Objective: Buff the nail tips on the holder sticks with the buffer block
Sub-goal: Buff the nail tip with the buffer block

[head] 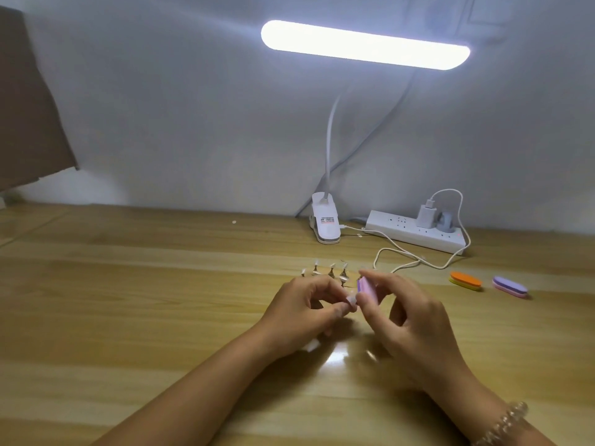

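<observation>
Pink buffer (pixel 462 288) — right hand (pixel 415 320), one nail tip (pixel 351 299) — left hand (pixel 302 313), two spare buffers (pixel 466 280)

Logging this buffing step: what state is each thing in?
Lamp: lit.
Left hand: holds a stick with nail tip.
Right hand: holds pink buffer at that tip.
Other sticks: on table, behind both hands.
Orange buffer: lying on table.
Purple buffer: lying on table.
Charger: plugged into power strip.
</observation>
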The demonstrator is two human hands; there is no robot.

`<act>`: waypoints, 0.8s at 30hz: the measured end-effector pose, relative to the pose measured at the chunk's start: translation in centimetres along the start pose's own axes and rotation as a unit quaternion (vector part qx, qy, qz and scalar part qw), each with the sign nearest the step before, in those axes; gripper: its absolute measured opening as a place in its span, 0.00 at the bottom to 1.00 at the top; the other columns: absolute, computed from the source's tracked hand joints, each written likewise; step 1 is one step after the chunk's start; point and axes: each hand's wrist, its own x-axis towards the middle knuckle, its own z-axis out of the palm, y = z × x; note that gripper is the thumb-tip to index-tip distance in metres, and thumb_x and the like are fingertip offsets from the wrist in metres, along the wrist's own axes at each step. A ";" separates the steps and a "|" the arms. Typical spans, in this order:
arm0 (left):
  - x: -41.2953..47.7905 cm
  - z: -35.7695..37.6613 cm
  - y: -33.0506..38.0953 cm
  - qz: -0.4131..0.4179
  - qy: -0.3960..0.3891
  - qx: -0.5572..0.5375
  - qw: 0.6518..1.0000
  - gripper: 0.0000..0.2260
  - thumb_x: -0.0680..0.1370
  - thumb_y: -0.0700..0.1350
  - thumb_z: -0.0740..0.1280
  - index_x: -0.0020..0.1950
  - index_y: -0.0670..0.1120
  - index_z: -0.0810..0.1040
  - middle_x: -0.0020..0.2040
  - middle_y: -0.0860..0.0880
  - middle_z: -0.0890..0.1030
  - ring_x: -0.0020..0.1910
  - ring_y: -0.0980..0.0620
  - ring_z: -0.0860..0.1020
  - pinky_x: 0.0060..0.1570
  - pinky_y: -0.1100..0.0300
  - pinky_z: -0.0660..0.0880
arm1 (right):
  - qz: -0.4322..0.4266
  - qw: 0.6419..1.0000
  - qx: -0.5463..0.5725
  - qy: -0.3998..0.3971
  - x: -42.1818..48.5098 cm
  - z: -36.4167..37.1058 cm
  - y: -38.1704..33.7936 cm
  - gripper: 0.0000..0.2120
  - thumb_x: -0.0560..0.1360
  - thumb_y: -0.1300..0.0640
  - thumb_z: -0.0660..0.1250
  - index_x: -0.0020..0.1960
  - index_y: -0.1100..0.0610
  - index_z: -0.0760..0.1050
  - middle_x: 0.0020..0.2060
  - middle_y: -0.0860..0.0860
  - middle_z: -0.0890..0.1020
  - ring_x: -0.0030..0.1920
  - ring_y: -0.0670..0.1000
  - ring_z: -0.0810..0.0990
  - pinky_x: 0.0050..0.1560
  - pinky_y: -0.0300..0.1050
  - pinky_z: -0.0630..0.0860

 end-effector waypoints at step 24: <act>-0.1 -0.3 0.4 -0.014 0.007 -0.016 1.000 0.02 0.77 0.38 0.71 0.49 0.43 0.82 0.44 0.50 0.86 0.33 0.56 0.79 0.33 0.62 0.76 | 0.007 1.000 -0.013 0.013 -0.2 0.2 0.3 0.11 0.76 0.50 0.69 0.58 0.46 0.80 0.42 0.40 0.79 0.30 0.46 0.73 0.34 0.40 0.70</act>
